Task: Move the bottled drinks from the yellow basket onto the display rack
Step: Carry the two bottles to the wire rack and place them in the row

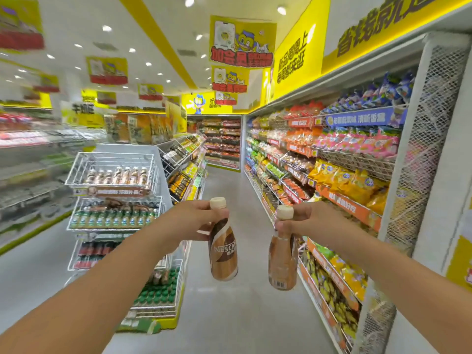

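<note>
Clearly, in the head view, both arms reach forward over the aisle floor, each hand carrying one coffee bottle by its neck. The left hand has its fingers wrapped round the neck of the left bottle just under the cream cap, and the right hand pinches the neck of the right bottle the same way, its fingers curled tight just below the cap. Gripping at the neck looks deliberate — it leaves each body hanging free, so a base can be lowered into a wire tier without knuckles fouling the mesh.

Both bottles hang in mid-air, near each other but apart, at about waist height in front of the person. Each long axis runs nearly vertical, cap up and base down; the left one leans slightly, its base swung a little to the right, label facing the camera. The right one hangs straighter, its barcode showing near the base.

The display rack stands to the left, well apart from the bottles. Its top wire tier already holds a row of similar brown bottles — probably where these belong. Lower tiers carry green-capped and red-labelled drinks. The yellow basket is not in view. Snack shelves line the right side of the aisle.
</note>
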A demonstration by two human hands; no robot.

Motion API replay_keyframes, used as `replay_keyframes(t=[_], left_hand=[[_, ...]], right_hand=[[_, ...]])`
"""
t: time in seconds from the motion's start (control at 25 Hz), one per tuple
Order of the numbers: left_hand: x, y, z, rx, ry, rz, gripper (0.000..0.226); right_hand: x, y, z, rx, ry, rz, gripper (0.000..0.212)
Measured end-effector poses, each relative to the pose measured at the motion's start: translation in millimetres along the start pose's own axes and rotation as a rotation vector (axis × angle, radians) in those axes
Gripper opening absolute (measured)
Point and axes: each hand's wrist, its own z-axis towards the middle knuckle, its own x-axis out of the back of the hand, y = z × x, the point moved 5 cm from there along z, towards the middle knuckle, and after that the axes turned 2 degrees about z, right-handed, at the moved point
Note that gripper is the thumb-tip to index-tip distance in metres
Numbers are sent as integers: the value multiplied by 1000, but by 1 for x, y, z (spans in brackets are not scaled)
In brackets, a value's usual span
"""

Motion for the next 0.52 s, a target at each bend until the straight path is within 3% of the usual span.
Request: replay_keyframes(t=[0.32, 0.52], left_hand=[[134, -11, -40, 35, 232, 109, 28], [250, -39, -42, 34, 300, 177, 30]], right_hand=[[-119, -66, 87, 127, -200, 59, 18], [-220, -113, 148, 179, -238, 66, 23]])
